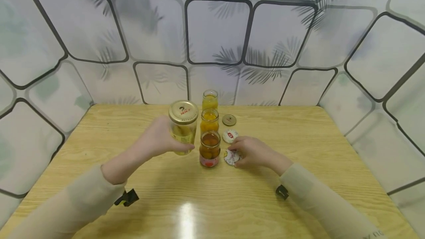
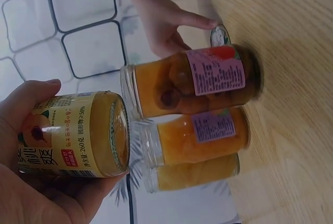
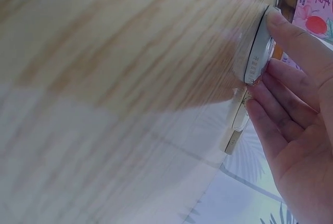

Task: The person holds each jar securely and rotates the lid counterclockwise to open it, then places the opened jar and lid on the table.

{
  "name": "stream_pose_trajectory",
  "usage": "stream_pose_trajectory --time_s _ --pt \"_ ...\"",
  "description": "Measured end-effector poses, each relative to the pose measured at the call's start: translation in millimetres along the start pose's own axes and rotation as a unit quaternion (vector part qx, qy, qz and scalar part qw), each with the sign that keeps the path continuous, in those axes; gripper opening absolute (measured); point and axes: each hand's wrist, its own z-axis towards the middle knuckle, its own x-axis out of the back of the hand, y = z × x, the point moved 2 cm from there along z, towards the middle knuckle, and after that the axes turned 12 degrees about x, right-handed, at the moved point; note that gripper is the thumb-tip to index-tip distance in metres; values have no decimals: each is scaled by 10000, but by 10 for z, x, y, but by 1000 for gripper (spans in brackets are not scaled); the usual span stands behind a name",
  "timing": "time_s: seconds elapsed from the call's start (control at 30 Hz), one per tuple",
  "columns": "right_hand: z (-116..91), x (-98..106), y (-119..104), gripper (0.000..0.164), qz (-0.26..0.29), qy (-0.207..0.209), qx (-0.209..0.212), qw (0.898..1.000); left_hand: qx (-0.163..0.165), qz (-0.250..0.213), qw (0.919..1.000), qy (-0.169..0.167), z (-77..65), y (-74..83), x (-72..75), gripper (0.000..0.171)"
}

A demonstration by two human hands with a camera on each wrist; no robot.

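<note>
My left hand [image 1: 164, 137] grips a closed glass jar [image 1: 184, 137] of pale yellow fruit with a gold lid, held above the table; its yellow label shows in the left wrist view. To its right, three lidless jars stand in a row: a front jar [image 1: 210, 152] with dark contents and a pink label, a middle orange jar [image 1: 209, 121], and a back yellow jar [image 1: 210, 101]. My right hand [image 1: 254, 151] pinches a white patterned lid [image 1: 231, 158] by its rim, thumb and fingers on opposite sides. The lid is at the tabletop beside the front jar.
Behind the pinched lid lie a white lid with a red mark [image 1: 230, 135] and a gold lid [image 1: 229, 120], lined up beside the jars. The wooden table [image 1: 292, 132] meets patterned wall panels [image 1: 217, 32] at the back and sides.
</note>
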Motion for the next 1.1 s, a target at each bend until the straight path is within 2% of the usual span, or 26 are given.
stream_pose_trajectory --time_s 0.5,0.7,0.93,1.1 --pt "5 -22 34 53 -32 -48 41 10000 -450 -271 9972 -524 -136 24 -229 57" --pt "8 -24 40 52 -6 -44 23 10000 -500 -478 9948 -754 -158 26 -322 56" --pt "7 -8 17 52 11 -5 54 10000 -649 -605 9907 -1031 -190 73 -427 68" --pt "15 4 9 51 -73 27 139 9999 -764 -705 9873 -1203 -199 93 -492 65"
